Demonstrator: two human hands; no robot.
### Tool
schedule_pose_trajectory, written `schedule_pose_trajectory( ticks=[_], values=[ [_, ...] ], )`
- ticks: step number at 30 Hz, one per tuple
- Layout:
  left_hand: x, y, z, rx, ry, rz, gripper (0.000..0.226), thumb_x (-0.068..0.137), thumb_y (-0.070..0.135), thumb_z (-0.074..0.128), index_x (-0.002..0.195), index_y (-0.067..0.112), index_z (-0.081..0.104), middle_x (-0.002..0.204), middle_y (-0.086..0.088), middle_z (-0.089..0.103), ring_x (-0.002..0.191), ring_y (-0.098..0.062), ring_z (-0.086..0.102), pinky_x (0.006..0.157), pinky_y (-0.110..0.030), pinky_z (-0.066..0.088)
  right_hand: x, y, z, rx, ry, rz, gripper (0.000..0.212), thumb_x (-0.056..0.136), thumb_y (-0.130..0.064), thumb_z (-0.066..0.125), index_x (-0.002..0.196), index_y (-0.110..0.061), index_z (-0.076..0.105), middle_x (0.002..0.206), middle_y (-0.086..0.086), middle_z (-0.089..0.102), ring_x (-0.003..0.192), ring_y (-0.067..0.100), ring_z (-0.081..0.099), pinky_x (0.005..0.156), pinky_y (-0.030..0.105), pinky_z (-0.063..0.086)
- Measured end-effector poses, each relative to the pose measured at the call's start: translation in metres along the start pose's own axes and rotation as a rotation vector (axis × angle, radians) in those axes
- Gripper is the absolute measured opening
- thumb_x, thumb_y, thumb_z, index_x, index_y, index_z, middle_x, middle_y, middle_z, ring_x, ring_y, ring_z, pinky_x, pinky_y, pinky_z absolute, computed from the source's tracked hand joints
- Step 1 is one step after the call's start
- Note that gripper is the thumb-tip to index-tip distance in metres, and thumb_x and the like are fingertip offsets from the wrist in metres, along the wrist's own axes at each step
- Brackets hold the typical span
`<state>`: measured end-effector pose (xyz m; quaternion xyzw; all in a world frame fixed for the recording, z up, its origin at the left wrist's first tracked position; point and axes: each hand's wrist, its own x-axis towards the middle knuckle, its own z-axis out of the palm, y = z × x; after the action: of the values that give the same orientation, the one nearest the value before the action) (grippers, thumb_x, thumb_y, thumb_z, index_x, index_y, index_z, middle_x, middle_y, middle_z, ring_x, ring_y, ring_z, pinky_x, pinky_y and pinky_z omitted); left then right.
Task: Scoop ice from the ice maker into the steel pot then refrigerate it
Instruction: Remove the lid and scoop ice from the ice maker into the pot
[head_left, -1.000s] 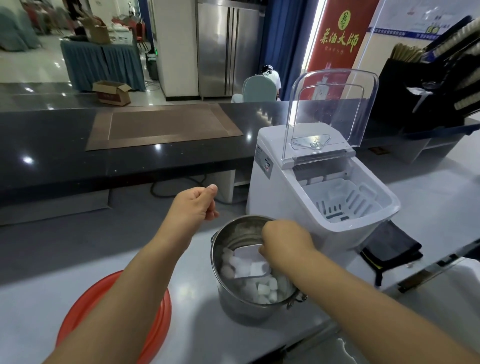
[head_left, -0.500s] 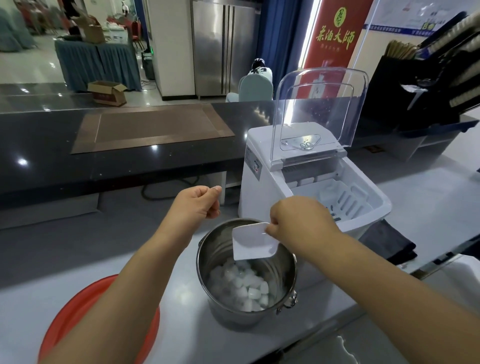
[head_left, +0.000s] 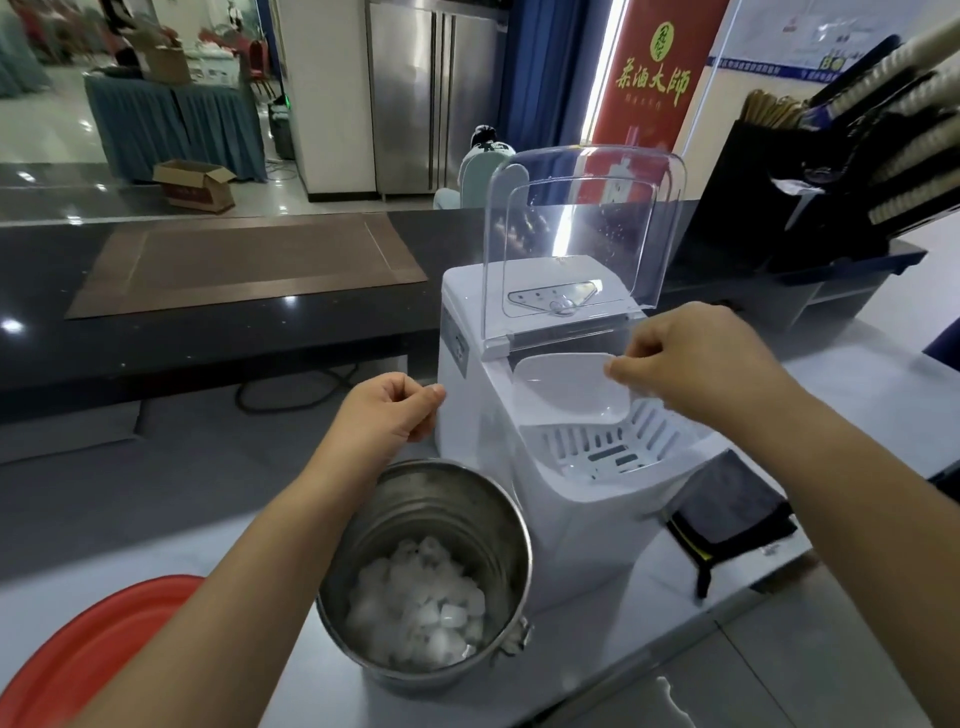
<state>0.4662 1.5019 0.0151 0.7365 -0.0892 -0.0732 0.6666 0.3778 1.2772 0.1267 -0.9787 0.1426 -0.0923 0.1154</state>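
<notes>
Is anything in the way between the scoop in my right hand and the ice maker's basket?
Nothing visible. The clear lid stands raised behind the opening, and the white scoop, pinched by the right hand, hangs directly over the open basket of the ice maker. The left hand and steel pot are off to the left.

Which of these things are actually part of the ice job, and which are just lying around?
Job: ice maker, scoop in the right hand, steel pot, ice, perhaps the steel fridge behind.
Lying about: red basin, dark cloth, brown mat, cardboard box.
</notes>
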Motion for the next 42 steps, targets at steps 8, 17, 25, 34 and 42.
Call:
schedule_pose_trajectory(
  ticks=[8,17,25,34,42],
  values=[
    [0.016,-0.004,0.036,0.016,-0.034,-0.022,0.023,0.084,0.021,0.069,0.069,0.008,0.056,0.058,-0.001,0.063,0.06,-0.014,0.056,0.068,-0.031,0.051,0.03,0.06,0.013,-0.167,-0.042,0.117,0.025,0.084,-0.037,0.064,0.063,-0.022,0.063,0.063,-0.005,0.062,0.062,0.014,0.056,0.05,0.023,0.038],
    [0.027,0.001,0.054,-0.018,-0.022,-0.032,0.023,0.084,0.02,0.069,0.072,0.006,0.056,0.053,0.003,0.062,0.057,-0.011,0.057,0.065,-0.025,0.051,0.047,0.071,0.035,-0.674,0.029,-0.252,0.016,0.091,-0.021,0.051,0.079,-0.023,0.062,0.071,-0.005,0.044,0.072,0.022,0.05,0.045,0.022,0.018],
    [0.034,0.003,0.056,-0.014,-0.05,-0.096,0.025,0.084,0.016,0.068,0.065,0.008,0.054,0.062,-0.01,0.062,0.063,-0.021,0.057,0.076,-0.039,0.053,0.067,0.069,0.05,-0.816,-0.074,-0.465,0.014,0.083,-0.012,0.062,0.086,-0.025,0.067,0.074,-0.005,0.051,0.07,0.02,0.053,0.052,0.027,0.035],
    [0.039,0.002,0.055,0.0,-0.107,-0.12,0.02,0.082,0.018,0.068,0.077,0.002,0.059,0.07,-0.015,0.062,0.066,-0.022,0.056,0.076,-0.037,0.052,0.075,0.069,0.059,-0.732,-0.218,-0.483,0.023,0.088,-0.018,0.052,0.067,-0.018,0.044,0.07,-0.002,0.042,0.071,0.023,0.046,0.053,0.026,0.032],
    [0.039,0.001,0.054,-0.024,-0.122,-0.128,0.045,0.053,0.044,0.072,0.071,0.005,0.057,0.061,-0.008,0.06,0.059,-0.017,0.055,0.072,-0.035,0.05,0.072,0.069,0.064,-0.547,-0.319,-0.446,0.036,0.085,-0.021,0.054,0.055,-0.019,0.034,0.061,-0.003,0.037,0.072,0.025,0.047,0.044,0.023,0.023]
  ],
)
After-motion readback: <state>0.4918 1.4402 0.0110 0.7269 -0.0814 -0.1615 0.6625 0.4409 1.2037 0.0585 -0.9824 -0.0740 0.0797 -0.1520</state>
